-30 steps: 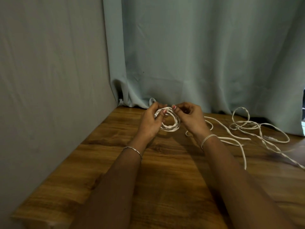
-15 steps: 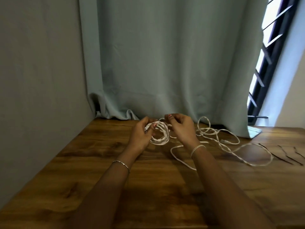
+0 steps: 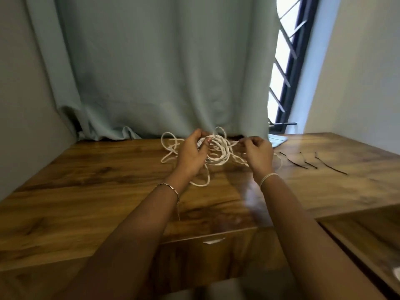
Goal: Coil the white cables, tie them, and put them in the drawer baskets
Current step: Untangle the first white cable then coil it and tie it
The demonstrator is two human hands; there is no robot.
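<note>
Since a second ago our right hand (image 3: 257,153) drew away from the coil (image 3: 217,151), pinching a strand. Loose white cable (image 3: 167,146) now lay left of our left hand (image 3: 190,153), and black ties (image 3: 311,162) showed toward the table's (image 3: 86,191) right edge.

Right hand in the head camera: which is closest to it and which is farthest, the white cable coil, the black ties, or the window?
From the right hand:
1. White cable coil, just to its left; a strand is pinched in the fingers.
2. Black ties, lying on the table to its right.
3. Window, up behind the curtain's right edge.
</note>
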